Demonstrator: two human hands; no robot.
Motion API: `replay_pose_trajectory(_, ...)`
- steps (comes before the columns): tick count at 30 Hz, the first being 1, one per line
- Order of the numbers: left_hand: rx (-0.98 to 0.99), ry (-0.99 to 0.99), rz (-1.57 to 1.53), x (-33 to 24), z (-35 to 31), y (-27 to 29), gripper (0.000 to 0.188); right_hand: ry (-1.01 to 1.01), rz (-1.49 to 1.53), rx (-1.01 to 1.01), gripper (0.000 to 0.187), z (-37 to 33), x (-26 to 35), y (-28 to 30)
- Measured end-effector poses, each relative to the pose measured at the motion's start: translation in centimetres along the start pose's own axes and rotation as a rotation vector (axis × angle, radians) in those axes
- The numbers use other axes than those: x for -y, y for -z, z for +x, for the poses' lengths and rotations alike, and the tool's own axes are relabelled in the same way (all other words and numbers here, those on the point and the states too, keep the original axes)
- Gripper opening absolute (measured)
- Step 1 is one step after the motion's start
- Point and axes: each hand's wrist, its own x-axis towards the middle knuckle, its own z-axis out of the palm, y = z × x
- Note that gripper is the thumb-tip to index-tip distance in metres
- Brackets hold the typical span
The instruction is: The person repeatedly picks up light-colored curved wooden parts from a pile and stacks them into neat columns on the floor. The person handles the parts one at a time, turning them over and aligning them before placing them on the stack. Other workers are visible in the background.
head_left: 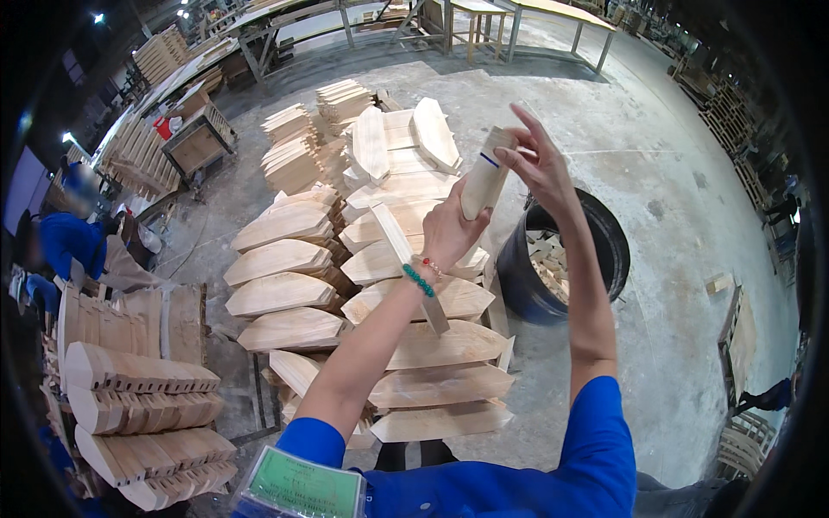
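Note:
Above the stacks I hold up a short pale wooden piece [484,186] with one tapered end and a dark blue line across its upper part. My left hand [456,229] is wrapped round its lower part. At the upper end, my right hand [537,160] pinches it between thumb and fingers, with one finger raised. Under my left wrist, a narrow wooden strip [393,233] lies slantwise over rows of pointed wooden boards [445,344]. Two boards lie lengthwise at the far end, one of them a pale board [434,134].
A black round bin [511,276] with wood offcuts [550,263] stands right of the stacks. More stacked pieces [289,147] are behind, and shaped wooden parts [142,371] fill the left. A person in blue [69,242] is at the far left. Tables [561,13] stand at the back.

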Motion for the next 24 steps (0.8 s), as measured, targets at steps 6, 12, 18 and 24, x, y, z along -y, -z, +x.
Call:
replay_pose_trajectory(6,-0.323,0.101,-0.533,1.8,-0.2,1.5,0.038,0.113,-0.777,0.154,0.091,-10.3,-1.4,-8.6)
replay_pose_trajectory(12,-0.137,0.147,-0.87,1.1,-3.4,2.8,0.075,-0.027,-0.521,-0.123,0.076,-9.4,-4.1,-9.2)
replay_pose_trajectory(18,-0.313,0.171,-0.501,9.0,-5.1,-2.0,0.08,-0.215,-0.621,0.024,0.067,-11.4,-14.1,-10.0)
replay_pose_trajectory(24,-0.506,0.607,0.04,12.4,-6.1,-3.8,0.084,-0.313,-0.497,0.09,0.066,-8.9,-8.1,-13.9)
